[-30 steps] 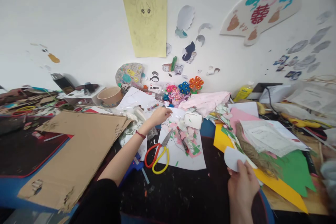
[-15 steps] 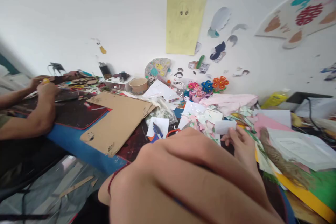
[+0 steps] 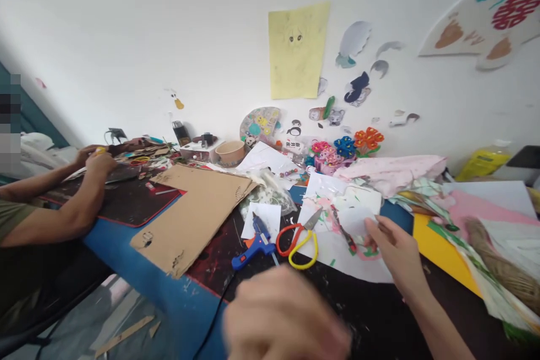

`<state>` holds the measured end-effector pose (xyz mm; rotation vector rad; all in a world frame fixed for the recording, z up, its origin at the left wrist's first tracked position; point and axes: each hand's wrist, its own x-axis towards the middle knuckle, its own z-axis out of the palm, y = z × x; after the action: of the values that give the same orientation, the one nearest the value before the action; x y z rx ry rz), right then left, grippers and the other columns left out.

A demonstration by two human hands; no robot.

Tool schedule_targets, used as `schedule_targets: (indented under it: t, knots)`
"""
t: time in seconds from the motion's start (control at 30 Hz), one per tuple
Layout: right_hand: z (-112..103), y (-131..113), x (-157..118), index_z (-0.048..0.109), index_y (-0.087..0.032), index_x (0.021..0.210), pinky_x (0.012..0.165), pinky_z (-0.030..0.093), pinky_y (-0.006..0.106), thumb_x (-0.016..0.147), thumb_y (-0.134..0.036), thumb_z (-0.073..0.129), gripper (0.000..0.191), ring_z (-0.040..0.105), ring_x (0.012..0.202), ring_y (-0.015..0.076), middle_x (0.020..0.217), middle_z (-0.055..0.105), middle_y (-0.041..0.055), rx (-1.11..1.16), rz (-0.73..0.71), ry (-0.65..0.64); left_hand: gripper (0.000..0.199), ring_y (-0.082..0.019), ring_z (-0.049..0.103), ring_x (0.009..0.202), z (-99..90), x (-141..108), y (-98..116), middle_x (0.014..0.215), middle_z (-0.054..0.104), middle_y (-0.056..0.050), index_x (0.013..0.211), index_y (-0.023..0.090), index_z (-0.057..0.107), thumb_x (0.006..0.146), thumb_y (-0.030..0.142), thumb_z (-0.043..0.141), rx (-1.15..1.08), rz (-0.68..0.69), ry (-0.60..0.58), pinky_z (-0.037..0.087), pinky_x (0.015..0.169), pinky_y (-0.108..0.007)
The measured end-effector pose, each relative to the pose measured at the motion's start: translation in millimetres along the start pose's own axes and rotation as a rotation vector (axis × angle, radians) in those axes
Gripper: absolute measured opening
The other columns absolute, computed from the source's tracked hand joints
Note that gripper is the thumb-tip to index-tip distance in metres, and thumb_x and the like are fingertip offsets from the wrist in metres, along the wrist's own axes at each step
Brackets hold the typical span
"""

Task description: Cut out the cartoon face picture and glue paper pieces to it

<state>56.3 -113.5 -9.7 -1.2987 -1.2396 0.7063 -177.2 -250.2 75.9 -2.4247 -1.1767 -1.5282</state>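
My left hand [image 3: 287,315] is close to the camera at the bottom middle, smeared by motion. Its fingers look curled, but I cannot make out whether anything is in them. On the right, my right hand [image 3: 394,244] pinches the edge of a small piece of white paper [image 3: 354,221] over the work sheet. Below it lies a larger white sheet [image 3: 341,257] with pink and green scraps. Scissors [image 3: 298,241] with red and yellow handles lie beside that sheet, blades pointing away. Left of them a blue glue gun [image 3: 257,242] rests with its nozzle on a white card [image 3: 273,215].
Brown cardboard sheets [image 3: 194,214] lie to the left. A co-worker's hands [image 3: 99,160] are at the table's far left. Along the wall stand pipe-cleaner flowers [image 3: 367,140], a brown bowl [image 3: 230,153] and a yellow bottle [image 3: 485,162]. Twine [image 3: 504,259] lies at right.
My left hand has drawn back and down, uncovering the scissors, glue gun and white sheet. My right hand still has the small paper. The view has shifted slightly.
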Motion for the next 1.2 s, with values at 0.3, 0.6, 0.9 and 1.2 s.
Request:
schedule_targets:
  t: [0.3, 0.6, 0.9, 1.2]
  knots:
    - [23, -34, 52, 0.067, -0.015, 0.096, 0.048, 0.043, 0.025, 0.073, -0.054, 0.079, 0.046, 0.053, 0.049, 0.0127, 0.058, 0.060, -0.0014, 0.127, -0.043, -0.435, 0.058, -0.034, 0.047, 0.136, 138.5, 46, -49, 0.146, 0.051, -0.020, 0.145, 0.014, 0.042, 0.092, 0.027, 0.060, -0.039, -0.681, 0.121, 0.042, 0.112, -0.051]
    - [16, -8, 38, 0.063, -0.017, 0.101, 0.043, 0.046, 0.024, 0.084, -0.046, 0.074, 0.035, 0.058, 0.050, 0.0114, 0.075, 0.062, 0.0010, 0.288, 0.187, -0.674, 0.028, -0.016, 0.055, 0.066, 144.1, 24, -57, 0.075, 0.064, -0.003, 0.099, 0.017, 0.063, 0.091, 0.044, 0.060, -0.486, -0.992, 0.190, 0.040, 0.060, -0.026]
    - [16, -22, 39, 0.064, -0.015, 0.096, 0.034, 0.038, 0.015, 0.068, -0.050, 0.086, 0.050, 0.055, 0.042, 0.0066, 0.068, 0.060, -0.0023, 0.448, 0.495, -0.737, 0.038, -0.010, 0.054, 0.058, 137.0, 32, -49, 0.069, 0.068, -0.001, 0.091, 0.017, 0.059, 0.077, 0.046, 0.078, -0.875, -1.129, 0.371, 0.039, 0.056, -0.018]
    - [12, -16, 40, 0.064, -0.016, 0.102, 0.036, 0.038, 0.016, 0.069, -0.055, 0.084, 0.055, 0.056, 0.044, 0.0093, 0.062, 0.062, -0.0020, 0.466, 0.447, -0.766, 0.032, -0.012, 0.059, 0.068, 135.4, 29, -52, 0.072, 0.065, -0.001, 0.091, 0.017, 0.061, 0.081, 0.043, 0.076, -0.925, -1.108, 0.438, 0.044, 0.059, -0.018]
